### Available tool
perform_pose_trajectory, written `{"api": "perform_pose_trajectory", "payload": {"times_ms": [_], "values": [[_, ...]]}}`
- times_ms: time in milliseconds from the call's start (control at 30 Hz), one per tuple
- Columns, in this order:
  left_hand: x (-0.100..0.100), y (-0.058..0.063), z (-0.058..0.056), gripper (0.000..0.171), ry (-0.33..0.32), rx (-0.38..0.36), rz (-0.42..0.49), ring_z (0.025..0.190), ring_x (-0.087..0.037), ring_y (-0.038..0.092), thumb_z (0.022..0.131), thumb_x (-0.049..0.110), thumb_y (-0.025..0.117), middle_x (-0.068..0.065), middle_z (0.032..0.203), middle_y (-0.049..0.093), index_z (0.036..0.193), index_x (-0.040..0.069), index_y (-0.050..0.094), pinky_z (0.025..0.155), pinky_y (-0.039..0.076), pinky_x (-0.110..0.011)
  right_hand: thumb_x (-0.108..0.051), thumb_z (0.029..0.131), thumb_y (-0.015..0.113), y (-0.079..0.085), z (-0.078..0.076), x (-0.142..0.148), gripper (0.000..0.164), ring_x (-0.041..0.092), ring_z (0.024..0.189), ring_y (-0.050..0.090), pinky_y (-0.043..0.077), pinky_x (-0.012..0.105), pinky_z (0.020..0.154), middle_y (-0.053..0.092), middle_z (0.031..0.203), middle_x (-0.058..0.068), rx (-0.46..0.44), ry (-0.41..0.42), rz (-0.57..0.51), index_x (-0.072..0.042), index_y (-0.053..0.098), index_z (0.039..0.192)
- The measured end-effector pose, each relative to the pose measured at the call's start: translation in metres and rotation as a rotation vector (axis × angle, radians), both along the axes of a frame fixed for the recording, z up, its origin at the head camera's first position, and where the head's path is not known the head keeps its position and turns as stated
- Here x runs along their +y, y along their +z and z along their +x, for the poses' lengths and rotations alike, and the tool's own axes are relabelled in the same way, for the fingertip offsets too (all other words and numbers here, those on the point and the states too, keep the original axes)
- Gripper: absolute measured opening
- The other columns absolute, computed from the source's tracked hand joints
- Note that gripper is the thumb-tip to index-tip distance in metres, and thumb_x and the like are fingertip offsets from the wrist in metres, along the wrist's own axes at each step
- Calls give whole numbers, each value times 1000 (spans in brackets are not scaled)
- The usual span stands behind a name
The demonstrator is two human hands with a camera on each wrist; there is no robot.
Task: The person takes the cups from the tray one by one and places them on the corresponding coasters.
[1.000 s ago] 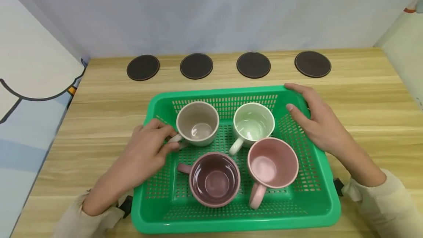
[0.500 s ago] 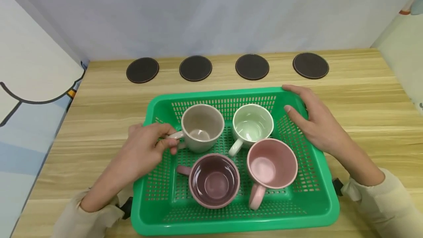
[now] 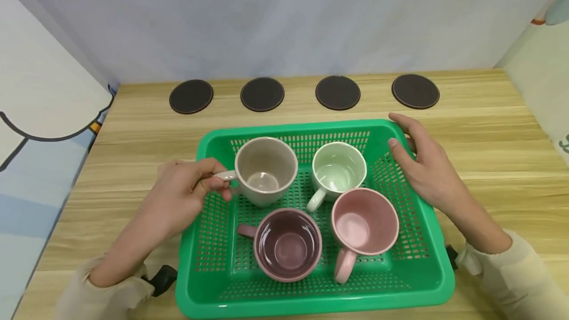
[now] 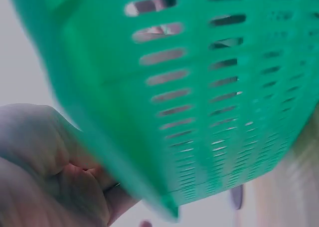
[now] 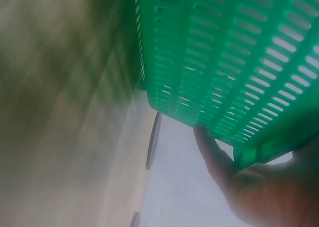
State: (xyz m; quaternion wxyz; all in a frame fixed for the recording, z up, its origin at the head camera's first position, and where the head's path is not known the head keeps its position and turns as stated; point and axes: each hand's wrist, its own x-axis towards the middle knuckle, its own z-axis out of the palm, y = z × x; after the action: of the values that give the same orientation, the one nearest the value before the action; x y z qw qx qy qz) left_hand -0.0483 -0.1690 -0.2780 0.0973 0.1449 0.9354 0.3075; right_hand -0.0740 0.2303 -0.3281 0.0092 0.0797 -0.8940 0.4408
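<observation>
From where I stand, the basket point(image 3: 320, 308) sits on the table point(image 3: 133, 137), before a row of four coasters point(image 3: 262, 94). In it, the far-left cup point(image 3: 265, 172) is behind the near-left cup point(image 3: 288, 246), the far-right cup point(image 3: 339, 168) behind the near-right cup point(image 3: 365, 219). The left hand point(image 3: 182, 194) is at the far-left cup's handle, the right hand point(image 3: 426, 167) at the basket's right rim.

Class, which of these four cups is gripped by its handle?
The beige cup, back left of the four: the left hand pinches its handle; no hand touches the mint cup, pink cup or purple cup.
</observation>
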Motion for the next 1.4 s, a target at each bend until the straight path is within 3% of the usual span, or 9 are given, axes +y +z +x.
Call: {"api": "perform_pose_trajectory", "payload": {"times_ms": [100,200,367,433,567,767,1000,1200,1400], "values": [[-5,10,2,20,23,37,8,73,-13,55,100,28,52,13,80,70,88,25,68,64,39,-24,-29,105,45,1,1,0,48,33,128,57,43,5,84,50,149,8,-15,-51,3,-29,36,152],[-11,20,2,22,52,37,66,77,-12,60,101,31,50,9,83,71,92,22,68,68,49,-22,-33,105,45,3,2,3,45,22,123,62,43,5,85,54,145,10,-47,-103,10,-32,40,149],[-25,29,-5,25,68,-15,248,86,-10,70,104,24,46,-3,87,68,99,7,65,80,59,-22,-38,104,46,4,3,7,43,5,92,70,54,17,74,67,127,7,-113,-115,-43,-31,43,147],[-31,30,-8,26,64,-28,313,90,-11,72,104,21,45,-5,87,65,100,3,62,82,60,-24,-38,104,47,3,3,9,43,5,84,69,56,22,70,68,120,0,-139,-110,-75,-31,44,146],[-39,26,-11,30,97,-20,418,94,-13,73,104,22,44,-5,85,65,95,-3,58,83,60,-28,-37,103,49,3,4,12,42,6,84,69,57,24,70,69,111,-10,-182,-100,-134,-29,47,144],[-51,20,-16,31,130,-11,666,93,-17,74,102,20,48,-7,80,57,92,-8,52,83,60,-30,-37,102,53,4,4,14,43,8,83,69,59,27,69,70,105,-12,-236,-87,-235,-20,49,141],[-71,17,-35,27,100,-35,875,97,-19,72,101,19,49,-8,80,53,94,-7,53,86,60,-31,-37,101,54,3,2,16,45,7,83,69,60,27,68,69,103,-13,-248,-79,-254,-15,49,140],[-85,18,-55,25,167,-22,979,94,-20,72,98,19,51,-7,82,55,93,-6,55,85,60,-30,-40,101,54,2,2,16,48,7,82,70,60,30,67,68,104,-14,-282,-84,-275,-11,49,139],[-95,19,-74,27,250,-36,997,98,-19,71,97,22,55,-7,86,59,97,-5,57,84,60,-29,-40,101,53,1,3,16,49,7,83,70,61,30,66,68,106,-13,-287,-76,-275,-10,48,139]]}}
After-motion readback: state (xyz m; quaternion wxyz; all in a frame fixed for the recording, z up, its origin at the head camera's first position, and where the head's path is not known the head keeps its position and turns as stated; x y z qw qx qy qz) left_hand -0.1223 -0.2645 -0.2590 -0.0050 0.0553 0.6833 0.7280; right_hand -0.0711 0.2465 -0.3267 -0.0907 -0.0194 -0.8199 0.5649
